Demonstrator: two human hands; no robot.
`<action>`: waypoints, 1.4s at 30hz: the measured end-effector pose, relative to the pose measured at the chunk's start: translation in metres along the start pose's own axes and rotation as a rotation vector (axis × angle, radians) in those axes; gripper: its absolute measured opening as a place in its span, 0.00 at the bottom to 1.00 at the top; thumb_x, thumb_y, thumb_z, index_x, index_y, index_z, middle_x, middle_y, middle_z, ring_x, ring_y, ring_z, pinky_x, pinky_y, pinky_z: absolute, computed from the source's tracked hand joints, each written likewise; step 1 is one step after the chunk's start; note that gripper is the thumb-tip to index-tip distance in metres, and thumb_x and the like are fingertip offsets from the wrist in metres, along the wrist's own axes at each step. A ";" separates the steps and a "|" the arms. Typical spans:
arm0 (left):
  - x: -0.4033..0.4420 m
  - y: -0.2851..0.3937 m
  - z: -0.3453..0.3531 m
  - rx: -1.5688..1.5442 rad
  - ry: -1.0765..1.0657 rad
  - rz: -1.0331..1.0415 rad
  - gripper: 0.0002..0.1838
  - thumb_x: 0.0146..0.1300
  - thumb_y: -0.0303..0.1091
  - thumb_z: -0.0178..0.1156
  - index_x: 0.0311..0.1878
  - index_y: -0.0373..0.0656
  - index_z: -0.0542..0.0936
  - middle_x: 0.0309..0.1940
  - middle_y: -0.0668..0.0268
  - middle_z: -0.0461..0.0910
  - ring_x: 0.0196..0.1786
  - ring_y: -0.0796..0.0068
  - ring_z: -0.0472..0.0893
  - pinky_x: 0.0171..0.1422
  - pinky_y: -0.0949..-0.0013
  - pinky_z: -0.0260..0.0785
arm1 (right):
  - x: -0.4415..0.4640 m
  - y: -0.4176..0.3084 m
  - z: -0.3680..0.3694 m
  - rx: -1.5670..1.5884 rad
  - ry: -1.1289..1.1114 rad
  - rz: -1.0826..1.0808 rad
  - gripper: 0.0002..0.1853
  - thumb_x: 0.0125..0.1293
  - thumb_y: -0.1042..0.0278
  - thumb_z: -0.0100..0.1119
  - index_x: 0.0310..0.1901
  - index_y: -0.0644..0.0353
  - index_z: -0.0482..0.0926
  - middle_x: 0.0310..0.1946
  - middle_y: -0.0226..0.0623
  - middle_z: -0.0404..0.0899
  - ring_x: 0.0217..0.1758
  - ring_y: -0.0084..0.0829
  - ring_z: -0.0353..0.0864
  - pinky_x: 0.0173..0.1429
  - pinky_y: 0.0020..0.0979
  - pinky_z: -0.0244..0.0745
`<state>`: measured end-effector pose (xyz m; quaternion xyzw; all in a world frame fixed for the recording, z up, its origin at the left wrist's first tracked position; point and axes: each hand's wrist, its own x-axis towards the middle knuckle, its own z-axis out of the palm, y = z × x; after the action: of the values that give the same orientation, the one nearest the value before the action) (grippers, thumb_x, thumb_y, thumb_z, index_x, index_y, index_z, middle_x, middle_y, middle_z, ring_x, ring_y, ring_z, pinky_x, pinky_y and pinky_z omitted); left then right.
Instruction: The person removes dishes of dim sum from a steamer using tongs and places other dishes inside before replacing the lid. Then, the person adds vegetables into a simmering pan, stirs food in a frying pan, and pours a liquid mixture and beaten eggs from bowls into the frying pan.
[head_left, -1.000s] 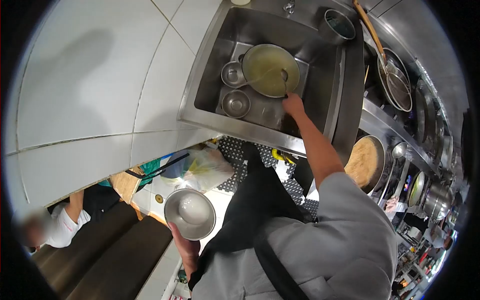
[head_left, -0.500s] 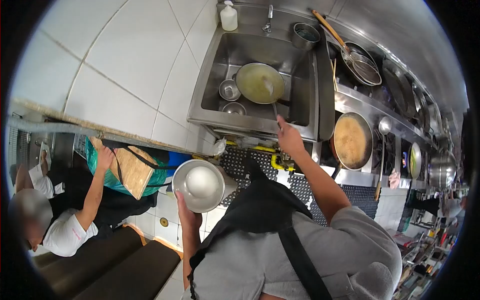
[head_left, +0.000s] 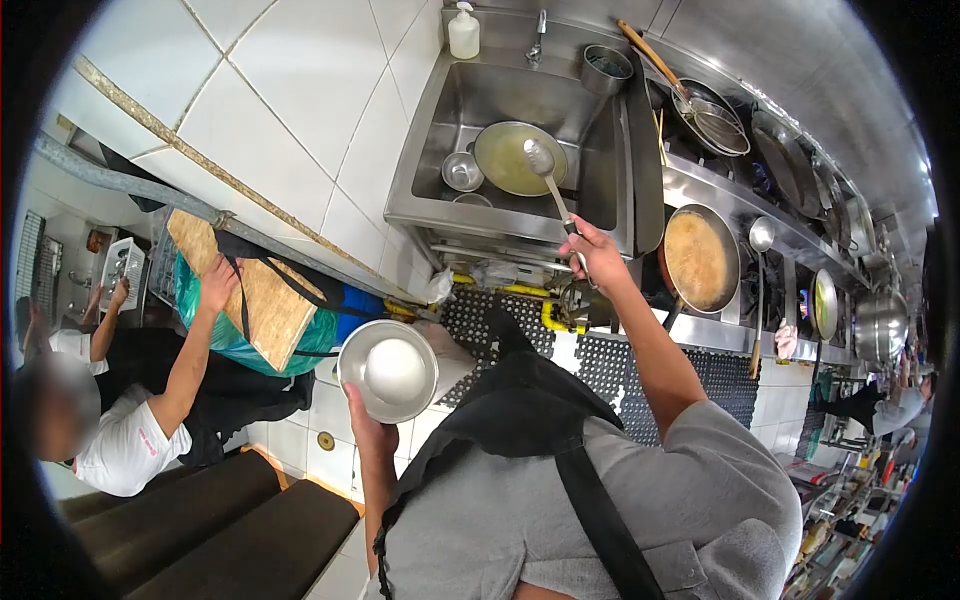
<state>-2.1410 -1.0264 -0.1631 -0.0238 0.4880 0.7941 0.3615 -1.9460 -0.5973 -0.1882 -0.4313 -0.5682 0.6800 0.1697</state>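
My left hand is closed on the side of a round metal bowl with something white and rounded inside. Over the sink, my right hand grips the handle of a metal ladle. The ladle's head is above a large pan of cloudy yellowish liquid that sits in the sink. Beside that pan, on its left, is a small metal bowl; a second one is partly hidden by the sink's front edge.
Right of the sink, a pan of light-brown contents and a long ladle are on the stove. A soap bottle and metal pot stand behind the sink. At left, a person holds a wooden board.
My right hand has drawn back and lifted the ladle out of the liquid. The bowl stays in my left hand. The view has shifted, showing more of the person with the board.
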 end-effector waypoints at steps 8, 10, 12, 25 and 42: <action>0.017 0.002 0.009 -0.041 0.001 0.008 0.35 0.84 0.59 0.37 0.79 0.41 0.61 0.73 0.55 0.71 0.72 0.58 0.74 0.77 0.52 0.66 | -0.040 -0.019 0.012 0.000 -0.054 -0.175 0.23 0.78 0.73 0.52 0.72 0.57 0.70 0.41 0.33 0.85 0.30 0.20 0.78 0.36 0.25 0.76; 0.033 -0.008 0.000 0.059 0.001 0.030 0.34 0.85 0.58 0.36 0.79 0.40 0.61 0.72 0.56 0.72 0.72 0.60 0.75 0.76 0.53 0.67 | -0.059 -0.040 0.019 -0.053 -0.093 -0.043 0.19 0.77 0.75 0.52 0.66 0.59 0.72 0.40 0.32 0.85 0.28 0.19 0.78 0.34 0.24 0.75; 0.054 -0.017 0.001 0.143 -0.064 0.079 0.33 0.85 0.57 0.35 0.79 0.40 0.62 0.72 0.57 0.73 0.72 0.61 0.74 0.76 0.53 0.67 | -0.080 -0.065 0.024 -0.348 -0.249 -0.060 0.17 0.76 0.72 0.55 0.63 0.60 0.76 0.39 0.35 0.86 0.26 0.23 0.78 0.34 0.26 0.74; 0.121 -0.047 0.081 0.212 -0.169 -0.201 0.40 0.76 0.72 0.39 0.69 0.48 0.76 0.48 0.63 0.89 0.34 0.65 0.88 0.32 0.69 0.72 | -0.158 -0.080 0.110 -1.619 -0.315 -0.778 0.12 0.58 0.70 0.60 0.38 0.71 0.84 0.34 0.54 0.86 0.36 0.47 0.90 0.38 0.45 0.86; 0.060 -0.087 0.138 0.123 -0.472 -0.218 0.27 0.81 0.55 0.45 0.63 0.40 0.76 0.41 0.61 0.88 0.31 0.68 0.87 0.21 0.68 0.72 | -0.261 -0.082 0.028 -1.591 -0.300 -0.535 0.15 0.62 0.73 0.57 0.48 0.71 0.80 0.33 0.55 0.87 0.39 0.53 0.90 0.43 0.51 0.85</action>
<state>-2.0898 -0.8609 -0.1803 0.1319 0.4320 0.7029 0.5495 -1.8404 -0.7781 -0.0103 -0.1786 -0.9760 0.0656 -0.1061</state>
